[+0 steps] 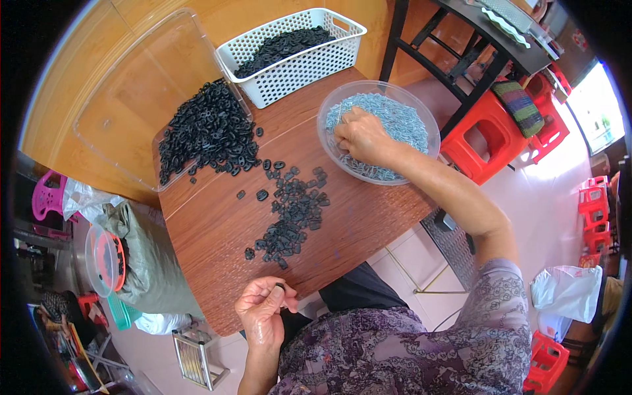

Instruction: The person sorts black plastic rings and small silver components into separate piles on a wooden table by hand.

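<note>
My left hand [263, 308] is at the near edge of the wooden table, thumb and fingers pinching a small black plastic piece [280, 286]. My right hand [362, 135] reaches into a round translucent bowl [431, 141] full of thin bluish-silver metal pins [395, 118]. Its fingers are bent together down at the pins; what they hold, if anything, is hidden. Between the hands, a loose scatter of flat black pieces [289, 217] spreads over the table. Farther left lies a big heap of black oval pieces with holes [210, 128].
A white perforated basket [296, 74] of black pieces stands at the table's back. A clear plastic tray [85, 125] leans behind the heap. Red stools [484, 141] and a dark table [474, 33] are to the right. A grey-green sack [155, 263] stands left of the wooden tabletop [204, 243].
</note>
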Motion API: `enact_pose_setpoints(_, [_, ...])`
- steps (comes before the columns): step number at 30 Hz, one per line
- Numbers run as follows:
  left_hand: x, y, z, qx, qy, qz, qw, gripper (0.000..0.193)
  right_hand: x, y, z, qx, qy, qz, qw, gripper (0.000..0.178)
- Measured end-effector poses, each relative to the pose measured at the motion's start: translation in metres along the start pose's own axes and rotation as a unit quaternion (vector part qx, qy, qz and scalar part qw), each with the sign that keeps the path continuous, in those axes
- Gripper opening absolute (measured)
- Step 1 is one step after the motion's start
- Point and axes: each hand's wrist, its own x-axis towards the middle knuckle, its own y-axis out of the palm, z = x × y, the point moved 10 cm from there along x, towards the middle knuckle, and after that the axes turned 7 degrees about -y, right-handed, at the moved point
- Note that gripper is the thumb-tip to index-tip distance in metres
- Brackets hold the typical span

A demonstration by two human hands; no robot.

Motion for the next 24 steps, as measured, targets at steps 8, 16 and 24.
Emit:
enact_pose_setpoints(8, [0.001, 0.000, 0.004, 0.003, -0.010, 0.001, 1.000, 0.013, 0.005, -0.001, -0.005, 0.020, 0.035, -0.002, 0.999, 0.007])
enact_pose_setpoints(16, [0.003, -0.001, 0.003, -0.002, -0.009, -0.001, 1.000, 0.011, 0.015, 0.010, -0.002, -0.026, 0.031, 0.001, 0.999, 0.008])
enact_pose_setpoints(24, [0.002, -0.002, 0.004, -0.004, -0.007, 0.000, 1.000, 0.012, 0.018, 0.021, 0.012, -0.082, -0.024, 0.078, 0.993, 0.014])
